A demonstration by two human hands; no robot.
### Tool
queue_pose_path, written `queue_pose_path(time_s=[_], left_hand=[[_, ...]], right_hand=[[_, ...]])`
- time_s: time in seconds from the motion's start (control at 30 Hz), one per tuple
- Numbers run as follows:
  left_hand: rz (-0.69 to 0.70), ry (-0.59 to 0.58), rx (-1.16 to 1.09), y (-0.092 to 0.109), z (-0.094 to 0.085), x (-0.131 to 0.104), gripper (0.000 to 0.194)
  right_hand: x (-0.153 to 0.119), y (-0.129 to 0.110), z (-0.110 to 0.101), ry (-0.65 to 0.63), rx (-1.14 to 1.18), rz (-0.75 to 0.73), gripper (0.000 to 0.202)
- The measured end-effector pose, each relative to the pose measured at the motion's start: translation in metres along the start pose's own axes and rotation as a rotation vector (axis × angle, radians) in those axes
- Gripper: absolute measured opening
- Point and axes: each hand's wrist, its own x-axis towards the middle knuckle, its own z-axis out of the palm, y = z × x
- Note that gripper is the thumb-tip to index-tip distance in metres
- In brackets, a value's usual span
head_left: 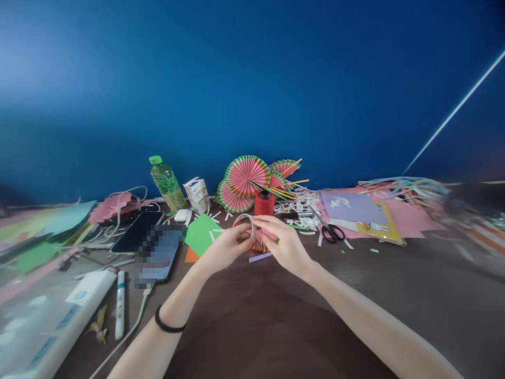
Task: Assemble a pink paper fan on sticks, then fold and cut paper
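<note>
Wall (252,89) blue, tabletop (268,316) dark, paper scraps (309,201) scattered, left hand (224,248) and right hand (287,243) grasping pale loop (253,228)

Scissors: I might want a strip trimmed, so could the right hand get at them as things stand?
Probably yes: the scissors lie to the right of the right hand, with nothing bulky seen between, though that hand looks busy at the pale strip.
</note>
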Motion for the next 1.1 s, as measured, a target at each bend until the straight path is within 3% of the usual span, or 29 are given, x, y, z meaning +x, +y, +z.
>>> queue_pose_path(time_s=[0.17, 0.27, 0.43, 0.63, 0.8, 0.93, 1.1], left_hand=[[-0.016, -0.001, 0.014, -0.002, -0.002, 0.001, 0.034], [-0.031, -0.013, 0.046, 0.003, -0.002, 0.0, 0.036], [0.015, -0.021, 0.11, 0.009, 0.0, -0.001, 0.029], [0.0, -0.037, 0.107, 0.01, -0.001, -0.001, 0.027], [-0.021, -0.043, 0.06, 0.01, 0.001, -0.002, 0.029], [-0.024, -0.062, 0.034, 0.008, 0.002, -0.002, 0.029], [-0.011, -0.058, 0.09, 0.008, 0.001, -0.003, 0.031]], right_hand=[[0.002, -0.006, -0.003, 0.008, 0.126, 0.104, 0.023], [0.002, -0.005, -0.003, 0.02, 0.18, 0.152, 0.034], [0.005, -0.003, -0.004, 0.036, 0.097, 0.059, 0.029], [0.005, -0.004, -0.006, 0.029, 0.235, 0.13, 0.013], [0.003, -0.001, -0.003, 0.018, 0.19, 0.086, 0.038], [0.003, 0.0, -0.004, 0.028, 0.073, 0.033, 0.03], [0.004, -0.002, -0.008, 0.024, 0.199, 0.118, 0.02]])
